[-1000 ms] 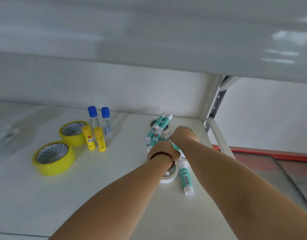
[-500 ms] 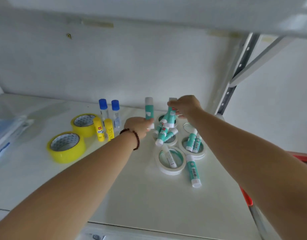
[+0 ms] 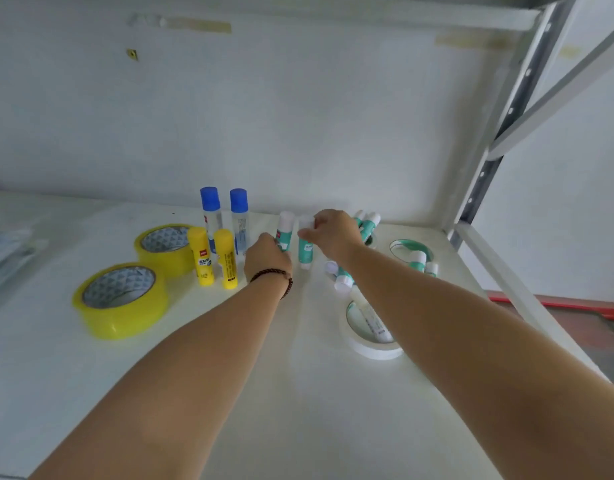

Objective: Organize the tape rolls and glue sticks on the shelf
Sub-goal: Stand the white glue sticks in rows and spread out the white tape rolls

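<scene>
A plain white wall (image 3: 298,116) stands at the back. Two strips of beige tape (image 3: 198,25) are stuck high on the wall, and a small yellow screw plate (image 3: 132,54) sits below the left strip. A grey metal post with holes (image 3: 506,126) rises right of the wall. A red strip on the floor (image 3: 575,304) lies low, right of the post.

Two yellow tape rolls (image 3: 120,299) (image 3: 165,245) are counted, two yellow glue sticks (image 3: 200,256) (image 3: 226,258) and two blue-capped glue bottles (image 3: 210,211) (image 3: 239,216). Two teal glue sticks (image 3: 285,230) (image 3: 305,249) are seen upright; the lying ones and the white tape rolls (image 3: 368,348) cannot be fully counted.
</scene>
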